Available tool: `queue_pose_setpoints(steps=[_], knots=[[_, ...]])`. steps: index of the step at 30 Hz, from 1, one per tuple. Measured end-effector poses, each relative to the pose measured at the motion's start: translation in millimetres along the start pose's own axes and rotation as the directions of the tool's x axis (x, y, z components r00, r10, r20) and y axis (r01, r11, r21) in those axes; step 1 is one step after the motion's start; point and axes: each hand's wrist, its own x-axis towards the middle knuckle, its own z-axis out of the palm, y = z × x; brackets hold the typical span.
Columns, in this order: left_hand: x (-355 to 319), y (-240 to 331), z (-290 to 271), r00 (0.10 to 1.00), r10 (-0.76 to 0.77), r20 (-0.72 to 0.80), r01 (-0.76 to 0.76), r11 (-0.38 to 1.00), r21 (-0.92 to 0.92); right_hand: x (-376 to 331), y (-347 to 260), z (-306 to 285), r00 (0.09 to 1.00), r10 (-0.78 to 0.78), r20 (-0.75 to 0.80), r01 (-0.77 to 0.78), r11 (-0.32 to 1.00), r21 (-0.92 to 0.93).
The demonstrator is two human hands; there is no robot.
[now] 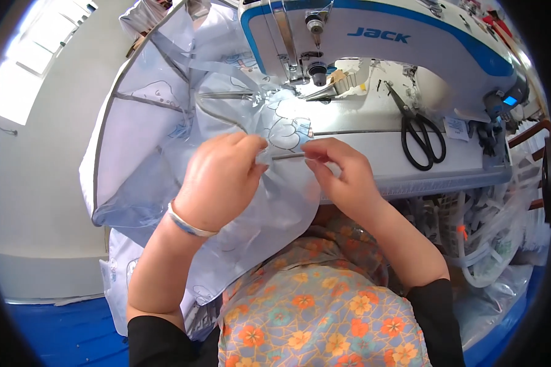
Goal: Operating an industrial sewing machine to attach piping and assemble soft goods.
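Surface (pixel 373 156) is white and carries an industrial sewing machine (pixel 373 43), white with a blue stripe, at the far side. Its needle and presser foot (pixel 317 72) stand at far centre under a bright lamp. Black scissors (pixel 419 131) lie on the surface to the right of the needle, well apart from both hands. A small lit display (pixel 509 101) sits at the right end of the machine.

Translucent plastic sheet (pixel 165 122), pale and printed with line drawings and edged with grey binding tape, covers the left half of the surface, runs under the presser foot and hangs over the near edge towards the person's lap. The left hand (pixel 220 180) pinches a gathered fold of the sheet near the middle of the surface; its grip is clenched on the material. A bracelet (pixel 187 223) circles the left wrist. The right hand (pixel 343 171) pinches the sheet edge just beside the left hand, fingertips (pixel 309 158) closed on the grey binding; its grip is also grasping the sheet.

The person wears a floral apron (pixel 324 306) over black sleeves. To the left, a plain pale wall (pixel 37 183) meets a blue floor (pixel 61 330), with a bright window (pixel 37 55) at far left. Bundles of plastic goods (pixel 496 244) fill the space below the surface on the right.
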Motion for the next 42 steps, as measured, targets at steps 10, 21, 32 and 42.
queue_pose_setpoints(steps=[10,21,32,42], knots=[[-21,45,-16,0.936,0.330,-0.122,-0.342,0.934,-0.102,-20,-25,44,0.854,0.339,0.395,-0.463,0.840,0.282],[-28,53,31,0.890,0.313,0.333,-0.236,0.939,-0.250,-57,-51,145,0.808,-0.444,0.386,0.466,0.884,0.042],[-73,4,30,0.931,0.294,0.216,-0.329,0.933,0.147,-89,-20,23,0.561,0.554,0.615,-0.615,-0.218,0.757],[-8,40,53,0.931,-0.086,0.355,-0.002,0.971,0.241,-90,-63,42,0.794,0.297,0.531,-0.549,0.726,0.414]])
